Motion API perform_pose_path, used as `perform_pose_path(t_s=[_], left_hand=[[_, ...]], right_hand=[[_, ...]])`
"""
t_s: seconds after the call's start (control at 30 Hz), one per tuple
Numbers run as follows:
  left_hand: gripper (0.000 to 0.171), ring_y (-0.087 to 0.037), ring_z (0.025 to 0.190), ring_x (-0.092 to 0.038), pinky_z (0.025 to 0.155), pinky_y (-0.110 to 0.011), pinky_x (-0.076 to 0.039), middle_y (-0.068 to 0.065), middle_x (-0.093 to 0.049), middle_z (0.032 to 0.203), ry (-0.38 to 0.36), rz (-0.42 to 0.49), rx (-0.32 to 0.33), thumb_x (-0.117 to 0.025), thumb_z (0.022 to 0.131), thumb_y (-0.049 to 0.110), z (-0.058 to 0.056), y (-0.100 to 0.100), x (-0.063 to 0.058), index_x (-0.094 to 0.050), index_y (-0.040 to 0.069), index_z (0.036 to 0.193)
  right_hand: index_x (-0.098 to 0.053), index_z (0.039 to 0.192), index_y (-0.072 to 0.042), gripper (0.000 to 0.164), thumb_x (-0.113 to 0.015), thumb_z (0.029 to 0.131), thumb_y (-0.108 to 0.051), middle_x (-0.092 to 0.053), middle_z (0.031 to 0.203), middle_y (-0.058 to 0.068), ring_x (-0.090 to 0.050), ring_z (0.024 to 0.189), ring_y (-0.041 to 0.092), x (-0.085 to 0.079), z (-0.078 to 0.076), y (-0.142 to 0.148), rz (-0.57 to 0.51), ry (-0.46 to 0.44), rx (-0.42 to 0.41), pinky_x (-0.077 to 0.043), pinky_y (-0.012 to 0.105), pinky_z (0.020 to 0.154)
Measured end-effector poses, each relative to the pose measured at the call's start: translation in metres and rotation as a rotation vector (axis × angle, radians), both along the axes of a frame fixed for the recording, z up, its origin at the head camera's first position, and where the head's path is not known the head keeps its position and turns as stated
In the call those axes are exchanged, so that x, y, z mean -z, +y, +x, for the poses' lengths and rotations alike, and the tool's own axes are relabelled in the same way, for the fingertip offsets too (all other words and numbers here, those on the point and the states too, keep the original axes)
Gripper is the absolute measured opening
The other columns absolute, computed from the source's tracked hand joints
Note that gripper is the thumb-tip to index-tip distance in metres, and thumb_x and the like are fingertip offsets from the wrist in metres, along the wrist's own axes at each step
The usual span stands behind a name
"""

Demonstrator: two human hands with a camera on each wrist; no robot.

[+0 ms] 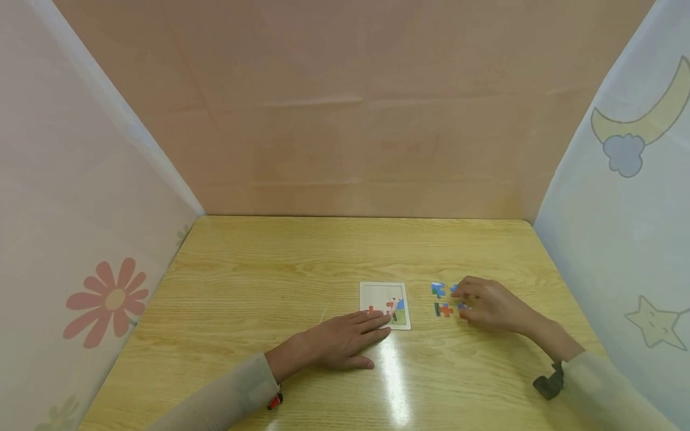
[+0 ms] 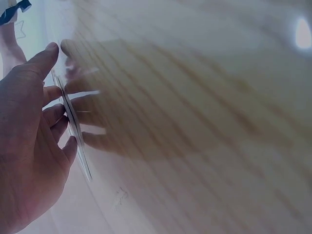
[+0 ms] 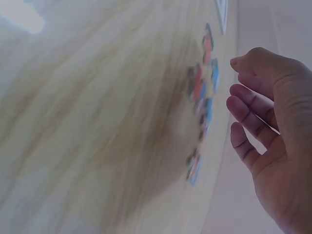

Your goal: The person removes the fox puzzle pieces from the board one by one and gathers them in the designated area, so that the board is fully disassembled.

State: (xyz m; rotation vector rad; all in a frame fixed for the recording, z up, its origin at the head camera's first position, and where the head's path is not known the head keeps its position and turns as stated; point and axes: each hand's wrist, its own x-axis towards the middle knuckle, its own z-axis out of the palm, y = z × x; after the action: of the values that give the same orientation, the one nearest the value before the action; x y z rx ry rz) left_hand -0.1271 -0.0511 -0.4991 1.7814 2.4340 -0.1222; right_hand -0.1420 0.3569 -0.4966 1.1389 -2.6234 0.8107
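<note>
A small white-rimmed puzzle board (image 1: 377,293) lies near the middle of the table, with a picture part at its right side. My left hand (image 1: 347,340) rests over its lower left with fairly straight fingers; in the left wrist view, fingertips touch the edge of the board (image 2: 82,148). To the right of the board are a blue-green puzzle piece (image 1: 438,290) and a red-and-dark piece (image 1: 444,310). My right hand (image 1: 493,304) hovers over more pieces, partly hiding them. From the right wrist, its fingers are loosely bent with nothing between them, above several blurred puzzle pieces (image 3: 197,84).
The wooden table (image 1: 259,269) is enclosed by a plain brownish panel (image 1: 356,120) at the back and pale patterned cloth walls on both sides. A bright light reflection (image 1: 395,383) lies on the tabletop between the arms.
</note>
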Motion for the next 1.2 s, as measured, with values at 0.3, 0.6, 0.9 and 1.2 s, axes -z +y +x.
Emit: perform_pose_path(t_s=[0.3, 0.6, 0.9, 1.2], left_hand=[[0.073, -0.023, 0.164, -0.015, 0.133, -0.036, -0.016, -0.006, -0.016, 0.178, -0.014, 0.01, -0.013, -0.035, 0.112, 0.058, 0.0, -0.002, 0.004, -0.025, 0.014, 0.17], [0.073, -0.022, 0.164, -0.015, 0.133, -0.037, -0.017, -0.005, -0.014, 0.178, -0.03, 0.006, -0.02, -0.035, 0.112, 0.058, 0.0, -0.001, 0.002, -0.025, 0.014, 0.17], [0.072, -0.022, 0.164, -0.014, 0.133, -0.038, -0.016, -0.006, -0.016, 0.178, -0.015, 0.019, -0.005, -0.035, 0.113, 0.057, 0.0, 0.0, 0.001, -0.024, 0.014, 0.17], [0.073, -0.022, 0.164, -0.017, 0.133, -0.038, -0.019, -0.008, -0.019, 0.177, 0.016, 0.024, 0.001, -0.036, 0.112, 0.058, 0.003, 0.005, 0.0, -0.028, 0.014, 0.169]], right_hand=[[-0.076, 0.111, -0.002, 0.031, -0.088, 0.082, -0.001, -0.073, 0.105, 0.004, -0.068, 0.083, 0.019, -0.007, -0.011, -0.023, 0.031, -0.061, 0.0, -0.061, 0.031, 0.066], [-0.076, 0.114, 0.001, 0.028, -0.083, 0.087, 0.001, -0.073, 0.104, 0.006, -0.066, 0.085, 0.021, -0.01, -0.02, -0.045, 0.02, -0.124, -0.009, -0.061, 0.037, 0.071], [-0.075, 0.118, 0.001, 0.027, -0.08, 0.092, -0.004, -0.074, 0.113, 0.009, -0.07, 0.094, 0.024, -0.015, -0.027, -0.065, 0.062, -0.149, -0.026, -0.063, 0.044, 0.08], [-0.075, 0.119, 0.0, 0.025, -0.078, 0.095, -0.006, -0.074, 0.115, 0.008, -0.07, 0.098, 0.024, -0.012, -0.031, -0.082, 0.058, -0.243, -0.038, -0.062, 0.042, 0.081]])
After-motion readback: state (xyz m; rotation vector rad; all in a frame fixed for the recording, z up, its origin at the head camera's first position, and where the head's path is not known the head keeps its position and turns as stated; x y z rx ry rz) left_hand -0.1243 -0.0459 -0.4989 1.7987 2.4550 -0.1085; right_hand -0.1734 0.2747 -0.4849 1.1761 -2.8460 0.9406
